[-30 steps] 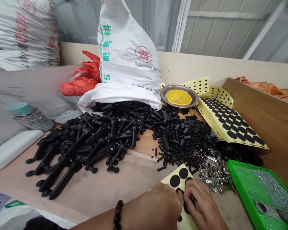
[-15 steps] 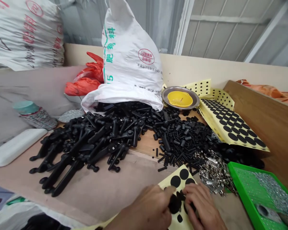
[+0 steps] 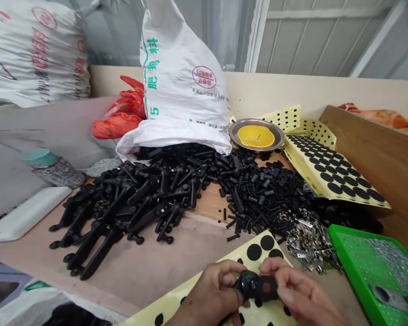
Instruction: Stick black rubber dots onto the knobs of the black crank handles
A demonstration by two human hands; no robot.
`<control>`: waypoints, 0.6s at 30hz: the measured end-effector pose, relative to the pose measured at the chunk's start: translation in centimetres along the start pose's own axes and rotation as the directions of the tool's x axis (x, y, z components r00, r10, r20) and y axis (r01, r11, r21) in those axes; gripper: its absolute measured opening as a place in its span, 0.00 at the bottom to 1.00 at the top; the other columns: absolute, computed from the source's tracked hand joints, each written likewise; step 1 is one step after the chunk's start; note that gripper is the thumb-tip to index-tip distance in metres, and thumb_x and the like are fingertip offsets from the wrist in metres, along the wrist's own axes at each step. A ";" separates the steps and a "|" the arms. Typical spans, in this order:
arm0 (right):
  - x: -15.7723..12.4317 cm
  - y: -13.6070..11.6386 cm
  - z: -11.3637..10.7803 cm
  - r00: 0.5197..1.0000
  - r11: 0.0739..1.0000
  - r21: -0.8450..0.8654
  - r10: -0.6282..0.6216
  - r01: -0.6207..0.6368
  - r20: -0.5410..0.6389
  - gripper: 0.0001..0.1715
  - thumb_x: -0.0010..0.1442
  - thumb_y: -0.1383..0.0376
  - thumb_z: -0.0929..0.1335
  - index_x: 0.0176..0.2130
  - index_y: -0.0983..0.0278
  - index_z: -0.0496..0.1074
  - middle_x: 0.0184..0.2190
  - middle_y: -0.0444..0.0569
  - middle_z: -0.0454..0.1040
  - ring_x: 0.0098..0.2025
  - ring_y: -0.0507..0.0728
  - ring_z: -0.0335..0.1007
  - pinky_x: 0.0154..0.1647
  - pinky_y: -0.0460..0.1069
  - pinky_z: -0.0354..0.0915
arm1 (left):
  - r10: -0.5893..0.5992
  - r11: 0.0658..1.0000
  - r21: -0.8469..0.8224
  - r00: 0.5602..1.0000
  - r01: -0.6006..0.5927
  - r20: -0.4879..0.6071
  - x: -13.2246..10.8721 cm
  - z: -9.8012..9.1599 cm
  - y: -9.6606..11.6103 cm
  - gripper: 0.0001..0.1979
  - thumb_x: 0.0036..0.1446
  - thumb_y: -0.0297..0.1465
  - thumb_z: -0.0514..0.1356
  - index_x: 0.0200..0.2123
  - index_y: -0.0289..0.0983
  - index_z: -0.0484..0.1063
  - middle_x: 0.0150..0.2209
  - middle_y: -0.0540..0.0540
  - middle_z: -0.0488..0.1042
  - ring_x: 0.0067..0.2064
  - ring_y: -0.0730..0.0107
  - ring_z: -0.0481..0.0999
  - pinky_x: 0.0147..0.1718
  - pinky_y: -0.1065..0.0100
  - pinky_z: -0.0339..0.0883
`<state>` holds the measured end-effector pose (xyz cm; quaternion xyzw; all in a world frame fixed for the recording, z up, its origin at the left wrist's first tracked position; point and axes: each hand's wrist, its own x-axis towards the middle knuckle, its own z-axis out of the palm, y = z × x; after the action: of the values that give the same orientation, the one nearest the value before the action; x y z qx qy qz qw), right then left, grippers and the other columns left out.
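Low in the view, my left hand (image 3: 212, 294) is closed round a small glossy black plastic part (image 3: 247, 281) with a rounded end. Beside it, the thumb and fingers of my right hand (image 3: 304, 294) pinch a flat black round pad (image 3: 268, 288), which bears a small reddish-brown patch. Pad and part meet or overlap; whether they are joined I cannot tell. Beneath both hands lies a pale yellow backing sheet (image 3: 193, 294) with black round stickers, some of its spots bare.
Black plastic arms (image 3: 122, 203) are heaped at left, small black pieces (image 3: 255, 185) at centre. Metal clips (image 3: 306, 240) lie near a green tray (image 3: 347, 267) of tiny hardware. Behind stand a white sack (image 3: 187, 81), a steel bowl (image 3: 236, 131) and stacked sticker sheets (image 3: 336, 170).
Both hands were down on the sticker sheet, fingers at its dots. Now they are raised slightly, and the black part and the round pad show between them. The view has shifted a little.
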<state>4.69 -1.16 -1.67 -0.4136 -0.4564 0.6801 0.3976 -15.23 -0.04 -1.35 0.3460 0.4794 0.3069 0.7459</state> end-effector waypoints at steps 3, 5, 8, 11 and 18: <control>0.3 0.3 1.0 1.000 0.999 0.030 0.015 -0.016 0.007 0.13 0.50 0.55 0.70 0.27 0.61 0.69 0.42 0.50 0.68 0.44 0.60 0.68 0.43 0.52 0.65 | 0.041 0.999 0.000 0.999 -0.041 0.027 0.2 0.3 -0.3 0.18 0.35 0.29 0.60 0.35 0.32 0.71 0.22 0.51 0.74 0.15 0.79 0.65 0.12 0.75 0.62; 0.4 0.3 1.4 0.999 0.999 0.029 0.036 -0.036 0.001 0.13 0.50 0.55 0.70 0.27 0.61 0.68 0.40 0.49 0.68 0.43 0.60 0.67 0.42 0.52 0.65 | 0.046 0.999 -0.004 0.999 -0.046 0.024 0.2 0.3 -0.5 0.19 0.36 0.30 0.60 0.36 0.31 0.71 0.22 0.50 0.74 0.16 0.79 0.66 0.13 0.75 0.63; 0.5 0.3 1.4 0.998 0.998 0.021 0.065 -0.065 0.016 0.11 0.52 0.56 0.68 0.27 0.61 0.67 0.40 0.49 0.67 0.42 0.59 0.67 0.42 0.51 0.65 | 0.045 0.999 0.012 0.999 -0.046 0.022 0.2 0.1 -0.6 0.21 0.37 0.31 0.59 0.39 0.32 0.71 0.25 0.49 0.75 0.16 0.80 0.65 0.15 0.75 0.63; 0.6 0.4 1.0 0.997 0.998 0.008 0.058 -0.058 0.044 0.10 0.53 0.57 0.68 0.27 0.61 0.66 0.41 0.48 0.66 0.41 0.58 0.66 0.40 0.49 0.64 | 0.035 0.999 0.020 0.999 -0.036 0.042 -0.2 0.2 -0.1 0.22 0.36 0.32 0.57 0.39 0.32 0.73 0.27 0.49 0.75 0.16 0.80 0.66 0.16 0.74 0.62; 0.7 0.2 1.1 0.999 0.996 -0.088 0.037 -0.036 0.002 0.17 0.51 0.52 0.69 0.25 0.62 0.66 0.38 0.48 0.67 0.39 0.56 0.65 0.38 0.48 0.62 | -0.015 0.989 0.146 0.999 0.019 -0.028 -1.8 0.6 1.8 0.21 0.48 0.39 0.54 0.42 0.35 0.73 0.21 0.53 0.70 0.19 0.77 0.68 0.20 0.75 0.52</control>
<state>3.35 -0.91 -1.75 -0.4376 -0.4789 0.6674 0.3658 -15.56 -0.60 1.21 0.3916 0.5137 0.2692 0.7144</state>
